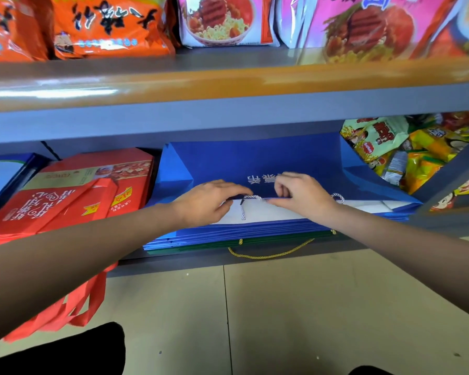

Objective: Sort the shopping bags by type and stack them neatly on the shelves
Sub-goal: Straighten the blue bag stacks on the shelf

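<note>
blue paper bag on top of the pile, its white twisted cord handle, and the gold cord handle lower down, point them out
blue paper bag (255,161): head view, flat upper face
white twisted cord handle (252,197): head view, loop top
gold cord handle (268,255): head view, hanging loop's bottom

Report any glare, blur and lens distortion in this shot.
Head view: glare streaks smear the orange shelf edge; the noodle packets above look soft; the wide lens bows the shelf line; the hands and the top blue bag are fairly sharp.
</note>
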A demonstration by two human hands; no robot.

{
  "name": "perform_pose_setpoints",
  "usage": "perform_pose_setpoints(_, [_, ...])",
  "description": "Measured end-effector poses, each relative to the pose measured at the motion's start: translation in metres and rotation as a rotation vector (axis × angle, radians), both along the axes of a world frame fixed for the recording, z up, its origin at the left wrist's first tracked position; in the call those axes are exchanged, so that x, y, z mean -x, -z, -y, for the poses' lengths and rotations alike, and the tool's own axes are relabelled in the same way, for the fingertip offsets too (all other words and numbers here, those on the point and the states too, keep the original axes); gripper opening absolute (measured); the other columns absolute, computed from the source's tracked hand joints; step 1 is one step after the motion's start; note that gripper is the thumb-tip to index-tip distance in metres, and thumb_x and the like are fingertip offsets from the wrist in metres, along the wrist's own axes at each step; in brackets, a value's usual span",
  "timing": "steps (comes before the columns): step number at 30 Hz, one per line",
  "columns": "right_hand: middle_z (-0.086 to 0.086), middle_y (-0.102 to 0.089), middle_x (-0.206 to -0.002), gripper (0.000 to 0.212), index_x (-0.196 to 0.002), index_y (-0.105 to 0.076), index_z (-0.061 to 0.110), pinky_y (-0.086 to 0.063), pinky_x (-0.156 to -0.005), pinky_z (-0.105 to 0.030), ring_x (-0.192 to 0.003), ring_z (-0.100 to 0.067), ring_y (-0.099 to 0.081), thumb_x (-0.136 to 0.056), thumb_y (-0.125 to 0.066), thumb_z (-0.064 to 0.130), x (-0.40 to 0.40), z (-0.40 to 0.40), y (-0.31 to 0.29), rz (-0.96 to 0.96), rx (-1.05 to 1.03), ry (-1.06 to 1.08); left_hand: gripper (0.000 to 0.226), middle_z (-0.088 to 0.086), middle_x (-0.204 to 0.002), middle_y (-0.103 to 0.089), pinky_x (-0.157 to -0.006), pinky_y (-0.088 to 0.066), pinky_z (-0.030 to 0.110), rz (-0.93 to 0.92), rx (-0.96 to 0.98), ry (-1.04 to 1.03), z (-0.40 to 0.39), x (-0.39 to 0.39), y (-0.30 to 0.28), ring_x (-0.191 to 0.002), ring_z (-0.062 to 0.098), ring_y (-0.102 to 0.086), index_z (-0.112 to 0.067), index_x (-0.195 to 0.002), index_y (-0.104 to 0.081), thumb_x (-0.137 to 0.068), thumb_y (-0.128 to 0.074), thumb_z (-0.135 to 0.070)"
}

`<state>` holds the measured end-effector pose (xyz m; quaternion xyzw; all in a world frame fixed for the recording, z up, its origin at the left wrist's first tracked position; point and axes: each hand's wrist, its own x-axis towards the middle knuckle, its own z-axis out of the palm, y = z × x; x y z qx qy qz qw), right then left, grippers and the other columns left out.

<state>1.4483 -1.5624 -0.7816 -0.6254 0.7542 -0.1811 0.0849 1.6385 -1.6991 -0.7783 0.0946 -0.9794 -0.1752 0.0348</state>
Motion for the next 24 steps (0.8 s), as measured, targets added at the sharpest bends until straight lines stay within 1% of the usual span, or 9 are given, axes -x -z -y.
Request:
perform_pose_setpoints(3, [0.007, -0.043, -0.072, 0.03, -0.073, -0.046, 0.015, -0.038, -0.062, -0.033, -0.068, -0.015, -0.04, -0.081, -0.07, 0.032, -0.003, -0.003, 0.004, -0.024, -0.011, -0.004, 0.033, -0.007, -0.118, -0.061, -0.093, -0.041, 0.025, -0.037, -0.072, 0.02, -0.01, 0.007, 0.001, -0.105, 0.012, -0.051, -0.02, -0.125, -0.056, -0.092, -0.055, -0.02])
perform_pose_setpoints(5, [0.007, -0.042, -0.074, 0.028, -0.075, -0.045, 0.016, -0.04, -0.064, -0.034, -0.071, -0.016, -0.042, -0.08, -0.071, 0.026, -0.005, 0.0, 0.002, -0.039, -0.031, -0.016, 0.021, -0.004, -0.1, -0.063, -0.084, -0.044, 0.026, -0.085, -0.15, -0.004, -0.017, 0.016, 0.003, -0.088, 0.008, -0.054, -0.014, -0.106, -0.066, -0.089, -0.062, -0.027])
perform_pose_setpoints(8, [0.008, -0.043, -0.074, 0.027, -0.075, -0.045, 0.017, -0.043, -0.065, -0.035, -0.072, -0.018, -0.045, -0.078, -0.072, 0.021, -0.003, 0.004, 0.001, -0.026, -0.03, -0.009, 0.016, -0.004, -0.076, -0.061, -0.068, -0.043, 0.014, -0.14, -0.338, -0.157, -0.018, 0.026, -0.001, -0.064, -0.001, -0.053, -0.008, -0.081, -0.069, -0.084, -0.069, -0.024])
perform_pose_setpoints(12, [0.009, -0.041, -0.071, 0.027, -0.075, -0.046, 0.017, -0.042, -0.066, -0.034, -0.073, -0.018, -0.044, -0.077, -0.072, 0.019, -0.002, 0.003, 0.004, -0.016, -0.028, -0.013, 0.014, -0.006, -0.075, -0.057, -0.068, -0.044, 0.014, 0.001, -0.302, -0.118, -0.014, 0.03, -0.005, -0.061, -0.001, -0.052, -0.012, -0.075, -0.06, -0.081, -0.072, -0.016])
perform_pose_setpoints(14, [0.011, -0.037, -0.068, 0.027, -0.075, -0.045, 0.017, -0.042, -0.065, -0.034, -0.073, -0.016, -0.042, -0.078, -0.072, 0.019, -0.002, 0.003, 0.007, -0.026, -0.017, -0.035, 0.016, -0.007, -0.078, -0.052, -0.071, -0.045, 0.022, 0.078, -0.184, -0.05, -0.012, 0.029, -0.004, -0.064, 0.005, -0.051, -0.014, -0.078, -0.054, -0.083, -0.069, -0.016])
perform_pose_setpoints(16, [0.012, -0.038, -0.07, 0.026, -0.076, -0.047, 0.017, -0.043, -0.066, -0.035, -0.073, -0.015, -0.042, -0.079, -0.073, 0.023, 0.001, 0.003, 0.008, -0.01, -0.04, -0.074, 0.013, -0.001, -0.083, -0.051, -0.068, -0.045, 0.029, 0.064, 0.115, 0.075, -0.012, 0.027, -0.001, -0.071, 0.015, -0.051, -0.011, -0.084, -0.053, -0.086, -0.063, -0.018])
perform_pose_setpoints(19, [0.01, -0.049, -0.083, 0.025, -0.086, -0.056, 0.019, -0.041, -0.075, -0.027, -0.082, -0.01, -0.045, -0.077, -0.074, 0.034, 0.012, -0.002, 0.001, 0.049, -0.238, -0.188, 0.015, 0.005, -0.074, -0.056, -0.039, -0.042, 0.025, -0.132, 0.528, 0.298, -0.012, 0.023, 0.012, -0.064, 0.022, -0.057, -0.01, -0.086, -0.045, -0.082, -0.058, -0.018])
perform_pose_setpoints(21, [0.007, -0.056, -0.093, 0.026, -0.093, -0.062, 0.02, -0.036, -0.083, -0.023, -0.092, -0.009, -0.046, -0.078, -0.073, 0.037, 0.026, -0.01, -0.008, 0.027, -0.332, -0.201, 0.023, 0.004, -0.071, -0.056, -0.033, -0.035, 0.02, -0.2, 0.58, 0.381, -0.011, 0.022, 0.019, -0.059, 0.021, -0.056, -0.012, -0.085, -0.042, -0.078, -0.063, -0.016])
perform_pose_setpoints(24, [0.007, -0.058, -0.095, 0.016, -0.091, -0.064, 0.025, -0.033, -0.076, -0.016, -0.095, -0.012, -0.049, -0.079, -0.073, 0.029, 0.055, -0.031, -0.018, 0.062, -0.306, -0.106, 0.021, 0.003, -0.072, -0.055, -0.034, -0.031, 0.019, -0.225, 0.616, 0.432, -0.009, 0.024, 0.024, -0.058, 0.02, -0.055, -0.013, -0.085, -0.042, -0.078, -0.062, -0.016])
